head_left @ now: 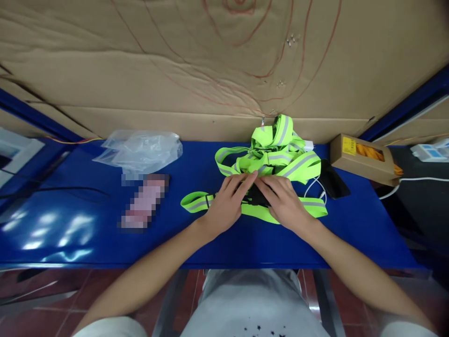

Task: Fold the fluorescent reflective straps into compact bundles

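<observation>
A neon-yellow reflective strap harness (277, 154) with grey stripes lies heaped near the back edge of the blue bench (105, 243), right of its middle. One strap runs flat toward the front, its black buckle (257, 199) lying under the fingers of the left hand (226, 203) and right hand (282, 201), which press down on it.

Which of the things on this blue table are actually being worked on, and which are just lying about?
In hand:
- left hand and right hand, both pressing on the neon reflective straps
- black buckle between the hands

Lying about:
- clear plastic bag
- cardboard box
- black phone
- white cable
- blue table
</observation>
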Demonstrator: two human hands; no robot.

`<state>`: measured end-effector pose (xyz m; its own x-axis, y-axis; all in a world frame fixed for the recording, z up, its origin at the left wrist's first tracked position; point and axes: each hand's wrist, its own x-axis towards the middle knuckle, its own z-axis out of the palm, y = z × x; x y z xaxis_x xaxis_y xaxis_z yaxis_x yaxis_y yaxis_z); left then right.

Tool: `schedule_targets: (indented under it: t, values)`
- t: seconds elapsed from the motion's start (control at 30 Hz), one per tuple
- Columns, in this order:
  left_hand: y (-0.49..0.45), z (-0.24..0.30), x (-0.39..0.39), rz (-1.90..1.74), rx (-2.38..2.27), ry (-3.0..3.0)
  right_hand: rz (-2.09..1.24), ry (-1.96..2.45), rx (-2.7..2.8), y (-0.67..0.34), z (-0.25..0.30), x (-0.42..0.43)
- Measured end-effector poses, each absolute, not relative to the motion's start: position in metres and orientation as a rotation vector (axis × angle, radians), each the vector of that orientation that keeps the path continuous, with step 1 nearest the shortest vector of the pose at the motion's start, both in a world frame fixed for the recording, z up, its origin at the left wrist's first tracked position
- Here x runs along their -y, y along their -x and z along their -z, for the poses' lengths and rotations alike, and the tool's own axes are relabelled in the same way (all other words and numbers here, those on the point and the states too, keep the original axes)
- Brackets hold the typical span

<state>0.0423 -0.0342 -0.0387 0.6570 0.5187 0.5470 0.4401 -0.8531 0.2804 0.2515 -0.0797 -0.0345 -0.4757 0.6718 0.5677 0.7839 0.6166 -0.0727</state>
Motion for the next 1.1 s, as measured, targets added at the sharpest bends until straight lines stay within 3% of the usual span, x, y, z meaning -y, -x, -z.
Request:
schedule_targets:
  t: [0.43, 0.7, 0.83, 1.1]
  values:
    - [-0.049, 0.045, 0.044, -1.139, -0.669, -2.569, 0.138, 1.184, 2.216, -0.237, 0.041, 0.083]
    - [-0.023, 0.003, 0.030, -0.868, -0.432, -2.215, -0.267, 1.026, 1.828, -0.252, 0.020, 0.098]
    - [-0.027, -0.001, 0.035, -0.690, -0.577, -2.026, -0.391, 1.007, 1.789, -0.249, 0.020, 0.101]
    - [-0.030, 0.009, 0.044, -0.436, -0.362, -1.308, -1.274, 0.763, 1.816, -0.266, 0.005, 0.087]
